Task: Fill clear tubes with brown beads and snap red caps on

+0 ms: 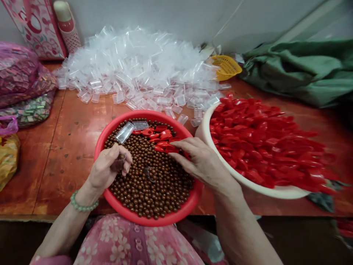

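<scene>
My left hand is closed around a small clear container with brown balls showing inside, over the left side of a red basin. Brown balls fill the basin. Several red plastic pieces lie on the balls at the upper right, beside two clear containers. Another clear piece sits half sunk near the middle. My right hand reaches over the basin's right rim, thumb and forefinger apart, fingertips at the red pieces. Whether it touches one is hard to tell.
A white basin heaped with red pieces stands at the right. Behind lies a pile of clear containers, with a yellow basket and green cloth. Bags and a bottle are at the left.
</scene>
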The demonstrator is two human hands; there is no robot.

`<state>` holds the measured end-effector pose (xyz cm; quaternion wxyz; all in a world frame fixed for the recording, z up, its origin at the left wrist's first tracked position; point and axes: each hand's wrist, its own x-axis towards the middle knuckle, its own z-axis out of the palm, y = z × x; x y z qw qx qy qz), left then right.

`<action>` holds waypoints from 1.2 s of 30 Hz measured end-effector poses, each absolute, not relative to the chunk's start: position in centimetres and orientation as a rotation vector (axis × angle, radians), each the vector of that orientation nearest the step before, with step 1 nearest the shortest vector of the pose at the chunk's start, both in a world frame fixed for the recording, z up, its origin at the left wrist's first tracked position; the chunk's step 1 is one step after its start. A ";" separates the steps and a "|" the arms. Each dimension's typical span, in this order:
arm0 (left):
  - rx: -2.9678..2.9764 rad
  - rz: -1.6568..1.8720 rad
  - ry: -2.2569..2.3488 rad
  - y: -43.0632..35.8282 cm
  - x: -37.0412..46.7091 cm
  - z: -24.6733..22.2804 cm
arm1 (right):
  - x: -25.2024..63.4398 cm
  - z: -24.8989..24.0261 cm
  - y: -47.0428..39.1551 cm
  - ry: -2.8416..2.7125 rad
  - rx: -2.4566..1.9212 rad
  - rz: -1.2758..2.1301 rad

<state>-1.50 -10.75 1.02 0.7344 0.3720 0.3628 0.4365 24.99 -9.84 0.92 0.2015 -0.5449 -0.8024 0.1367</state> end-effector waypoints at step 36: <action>0.520 0.788 0.608 -10.6 -1.9 0.1 | 17.1 1.0 -8.9 -1.439 -1.171 0.990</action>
